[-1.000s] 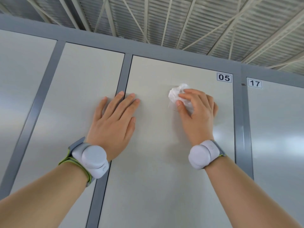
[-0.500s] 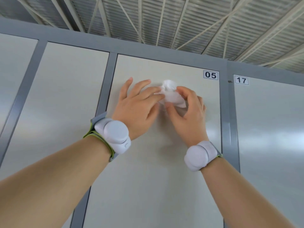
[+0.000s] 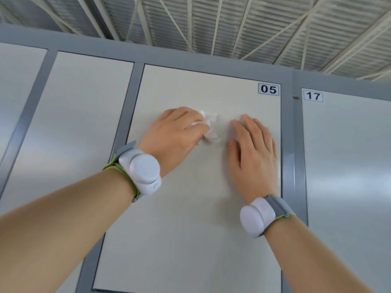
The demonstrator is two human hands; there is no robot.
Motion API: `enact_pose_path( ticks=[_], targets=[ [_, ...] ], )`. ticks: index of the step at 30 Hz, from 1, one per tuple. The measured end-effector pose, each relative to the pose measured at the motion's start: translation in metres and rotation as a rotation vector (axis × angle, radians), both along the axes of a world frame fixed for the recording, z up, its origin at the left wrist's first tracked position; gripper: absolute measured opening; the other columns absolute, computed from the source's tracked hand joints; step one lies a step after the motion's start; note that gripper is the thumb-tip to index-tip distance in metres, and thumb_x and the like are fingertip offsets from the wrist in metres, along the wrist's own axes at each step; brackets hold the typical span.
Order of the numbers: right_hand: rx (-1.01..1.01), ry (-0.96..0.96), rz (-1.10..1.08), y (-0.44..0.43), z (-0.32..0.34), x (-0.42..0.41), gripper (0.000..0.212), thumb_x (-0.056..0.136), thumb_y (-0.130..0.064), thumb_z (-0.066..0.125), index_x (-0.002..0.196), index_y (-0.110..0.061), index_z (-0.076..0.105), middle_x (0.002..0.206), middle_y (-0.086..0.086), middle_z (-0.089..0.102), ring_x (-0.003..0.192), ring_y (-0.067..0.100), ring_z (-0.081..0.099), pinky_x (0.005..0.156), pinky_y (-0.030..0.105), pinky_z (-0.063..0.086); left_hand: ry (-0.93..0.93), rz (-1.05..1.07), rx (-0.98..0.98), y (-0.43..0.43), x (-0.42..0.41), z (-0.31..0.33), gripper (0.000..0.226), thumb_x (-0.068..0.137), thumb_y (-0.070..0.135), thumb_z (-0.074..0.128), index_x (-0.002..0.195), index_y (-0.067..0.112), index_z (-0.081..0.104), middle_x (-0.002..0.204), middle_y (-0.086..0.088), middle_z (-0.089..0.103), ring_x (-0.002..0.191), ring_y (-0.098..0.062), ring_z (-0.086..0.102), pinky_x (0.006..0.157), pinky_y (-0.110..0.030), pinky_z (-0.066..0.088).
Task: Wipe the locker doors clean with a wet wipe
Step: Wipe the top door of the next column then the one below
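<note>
Crumpled white wet wipe: soft, light, limp, probably best bunched in fingers. Left hand gripped it against pale grey locker door; right hand lay flat, empty.

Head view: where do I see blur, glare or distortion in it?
Head view: the wet wipe in the left hand looks blurred; soft glare bands lie on door 17; the wide lens splays the grey frame; the 05 label reads sharp.

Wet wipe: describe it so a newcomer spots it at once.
Find the locker door with the 05 label. On its upper half, the left hand grips a crumpled white wipe. The right hand beside it lies flat, holding nothing.
</note>
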State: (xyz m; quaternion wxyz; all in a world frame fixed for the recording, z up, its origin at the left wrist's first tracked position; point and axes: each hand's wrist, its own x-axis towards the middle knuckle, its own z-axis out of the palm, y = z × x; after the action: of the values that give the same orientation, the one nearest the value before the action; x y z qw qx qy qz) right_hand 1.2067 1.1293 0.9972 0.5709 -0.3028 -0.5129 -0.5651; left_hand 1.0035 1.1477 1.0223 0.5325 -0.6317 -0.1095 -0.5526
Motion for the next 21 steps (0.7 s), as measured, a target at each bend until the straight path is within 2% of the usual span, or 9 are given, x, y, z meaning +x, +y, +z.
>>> enact_pose_path(
  ticks=[3,5,9,14,21],
  targets=[
    [-0.005,-0.002,-0.009,0.001,-0.001,0.0,0.04,0.099,-0.021,0.041,0.131,-0.006,0.061,0.142,0.013,0.054,0.134,0.035,0.046,0.113,0.051,0.035,0.05,0.015,0.025,0.014,-0.004,-0.017,0.026,0.098,0.01,0.059,0.12,0.002,0.071,0.13,-0.012,0.067,0.124,-0.032,0.06,0.103,-0.044,0.047],
    [-0.006,0.002,-0.018,0.001,-0.002,0.0,0.04,0.1,-0.022,0.04,0.132,-0.006,0.06,0.143,0.013,0.053,0.135,0.035,0.045,0.115,0.05,0.032,0.05,0.008,0.018,0.019,-0.004,-0.021,0.031,0.101,0.013,0.054,0.125,0.001,0.069,0.135,-0.013,0.064,0.128,-0.031,0.059,0.108,-0.045,0.045],
    [0.019,0.01,-0.028,0.003,0.0,-0.003,0.039,0.1,-0.02,0.045,0.133,-0.006,0.059,0.143,0.013,0.053,0.135,0.034,0.045,0.116,0.048,0.031,-0.073,-0.057,-0.06,0.017,-0.01,-0.009,0.032,0.102,0.015,0.052,0.126,0.002,0.068,0.136,-0.014,0.063,0.128,-0.031,0.058,0.108,-0.046,0.043],
    [0.034,0.019,-0.034,0.005,0.0,-0.003,0.039,0.098,-0.019,0.046,0.133,-0.006,0.059,0.143,0.013,0.053,0.135,0.034,0.045,0.116,0.048,0.031,-0.226,-0.091,-0.142,0.014,-0.009,-0.005,0.033,0.104,0.021,0.048,0.13,0.012,0.067,0.141,-0.005,0.06,0.135,-0.024,0.052,0.111,-0.047,0.039],
    [0.038,0.013,-0.027,0.004,-0.001,-0.004,0.041,0.099,-0.021,0.044,0.134,-0.006,0.059,0.143,0.013,0.053,0.135,0.034,0.045,0.117,0.047,0.029,-0.164,-0.028,-0.07,0.013,-0.009,-0.029,0.031,0.104,0.017,0.05,0.131,0.012,0.067,0.141,-0.005,0.061,0.135,-0.023,0.053,0.11,-0.046,0.04]
  ],
)
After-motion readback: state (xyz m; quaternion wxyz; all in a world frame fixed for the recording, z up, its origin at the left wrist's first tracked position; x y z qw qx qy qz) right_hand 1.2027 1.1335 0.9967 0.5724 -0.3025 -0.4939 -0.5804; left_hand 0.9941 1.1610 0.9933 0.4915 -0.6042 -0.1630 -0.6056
